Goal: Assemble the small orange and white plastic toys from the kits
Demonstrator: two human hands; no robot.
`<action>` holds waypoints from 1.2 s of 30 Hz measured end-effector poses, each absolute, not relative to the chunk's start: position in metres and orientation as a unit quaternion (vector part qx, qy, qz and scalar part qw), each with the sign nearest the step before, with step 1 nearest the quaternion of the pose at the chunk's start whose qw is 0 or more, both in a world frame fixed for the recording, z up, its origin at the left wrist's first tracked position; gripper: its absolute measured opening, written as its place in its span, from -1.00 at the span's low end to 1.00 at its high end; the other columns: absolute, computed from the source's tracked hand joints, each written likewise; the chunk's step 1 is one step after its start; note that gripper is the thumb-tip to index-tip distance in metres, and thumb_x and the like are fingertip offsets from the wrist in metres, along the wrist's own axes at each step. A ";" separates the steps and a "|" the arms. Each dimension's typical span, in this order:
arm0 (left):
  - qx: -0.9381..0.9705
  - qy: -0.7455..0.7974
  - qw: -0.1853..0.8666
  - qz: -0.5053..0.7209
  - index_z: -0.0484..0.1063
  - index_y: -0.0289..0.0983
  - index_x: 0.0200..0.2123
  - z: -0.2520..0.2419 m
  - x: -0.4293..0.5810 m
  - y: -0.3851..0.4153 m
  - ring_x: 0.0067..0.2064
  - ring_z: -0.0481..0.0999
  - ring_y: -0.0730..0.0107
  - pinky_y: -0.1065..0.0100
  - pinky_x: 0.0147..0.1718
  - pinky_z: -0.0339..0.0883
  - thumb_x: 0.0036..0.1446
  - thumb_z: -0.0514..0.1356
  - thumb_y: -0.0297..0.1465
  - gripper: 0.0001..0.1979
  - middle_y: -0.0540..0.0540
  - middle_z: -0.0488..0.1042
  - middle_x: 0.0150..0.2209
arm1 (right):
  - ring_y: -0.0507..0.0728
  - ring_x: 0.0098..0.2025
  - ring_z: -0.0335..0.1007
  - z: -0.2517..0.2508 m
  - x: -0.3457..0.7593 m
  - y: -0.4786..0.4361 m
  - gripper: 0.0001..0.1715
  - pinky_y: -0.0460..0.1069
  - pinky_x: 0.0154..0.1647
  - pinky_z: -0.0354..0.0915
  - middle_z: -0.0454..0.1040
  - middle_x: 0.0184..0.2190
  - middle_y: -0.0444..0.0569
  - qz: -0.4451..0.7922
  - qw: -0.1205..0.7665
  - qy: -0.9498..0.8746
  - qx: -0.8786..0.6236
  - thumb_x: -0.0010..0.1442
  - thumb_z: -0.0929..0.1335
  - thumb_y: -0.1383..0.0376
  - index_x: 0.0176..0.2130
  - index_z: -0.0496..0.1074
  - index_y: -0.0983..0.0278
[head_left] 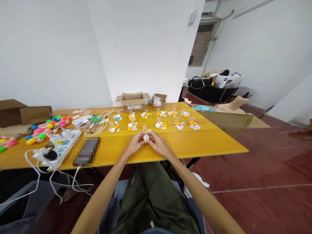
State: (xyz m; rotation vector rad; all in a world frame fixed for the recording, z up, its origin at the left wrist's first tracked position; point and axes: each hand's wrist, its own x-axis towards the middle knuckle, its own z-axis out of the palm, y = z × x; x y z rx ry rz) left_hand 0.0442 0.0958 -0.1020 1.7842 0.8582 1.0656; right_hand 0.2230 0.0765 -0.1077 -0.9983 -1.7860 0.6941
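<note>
Both of my hands meet over the front part of the yellow table point(200, 143). My left hand point(134, 142) and my right hand point(158, 142) have their fingers curled around one small round piece point(146, 137), white on its face with an orange rim. My thumbs press at its near edge, and the fingers hide its underside. Just beyond my fingertips stands a small clear cup point(144, 127) with little white parts beside it. Farther back, several groups of white discs, orange discs point(164, 125) and clear cups are laid out in rows.
To the left lie a phone point(87, 151) on a cable, a white power strip point(67, 148) with plugs, and colourful plastic eggs point(52, 123). An open cardboard box point(133, 102) and a smaller box point(159, 101) stand at the wall. A large carton point(224, 122) is beyond the table's right edge.
</note>
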 end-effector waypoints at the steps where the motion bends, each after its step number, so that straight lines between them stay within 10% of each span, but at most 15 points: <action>1: 0.714 0.344 0.435 0.428 0.46 -0.23 -0.14 -0.102 0.044 0.096 -0.27 0.53 0.33 0.35 -0.23 0.38 0.07 0.35 -0.35 -0.73 -0.04 0.55 -0.29 | 0.18 -0.14 0.55 -0.108 0.223 0.077 -0.65 0.10 -0.03 0.46 0.59 -0.10 0.01 0.297 0.474 -0.725 -0.402 0.17 0.41 0.26 -0.01 0.46 0.18; 9: 0.642 0.334 0.496 0.480 0.46 -0.22 -0.18 -0.093 0.042 0.095 -0.21 0.57 0.25 0.28 -0.16 0.39 -0.11 0.43 -0.34 -0.62 -0.07 0.60 -0.25 | 0.16 -0.16 0.57 -0.111 0.224 0.082 -0.70 0.07 -0.10 0.50 0.61 -0.16 0.00 0.371 0.505 -0.677 -0.385 0.18 0.41 0.14 -0.10 0.46 0.20; 18: 0.313 0.277 0.671 0.613 0.44 -0.19 -0.11 -0.074 0.016 0.093 0.07 0.55 0.02 0.14 -0.04 0.41 0.15 0.12 0.09 -0.50 -0.28 0.59 0.00 | 0.15 -0.19 0.57 -0.116 0.227 0.087 -0.65 0.06 -0.10 0.50 0.60 -0.23 -0.01 0.388 0.504 -0.655 -0.408 0.14 0.45 0.09 -0.13 0.46 0.21; 25: 0.453 0.365 0.591 0.559 0.49 -0.25 -0.40 -0.084 0.032 0.097 -0.30 0.60 0.29 0.29 -0.15 0.39 -0.15 0.26 -0.54 -0.84 -0.11 0.65 -0.34 | 0.14 -0.20 0.56 -0.116 0.225 0.087 -0.65 0.05 -0.12 0.50 0.60 -0.24 -0.01 0.380 0.500 -0.661 -0.412 0.14 0.44 0.09 -0.13 0.46 0.22; 36: 0.550 0.399 0.511 0.527 0.48 -0.24 -0.40 -0.091 0.033 0.098 -0.41 0.50 0.37 0.33 -0.33 0.34 -0.16 0.15 -0.52 -0.81 -0.05 0.62 -0.42 | 0.16 -0.17 0.57 -0.120 0.226 0.089 -0.67 0.08 -0.10 0.50 0.61 -0.20 0.00 0.369 0.493 -0.672 -0.411 0.16 0.43 0.11 -0.11 0.46 0.22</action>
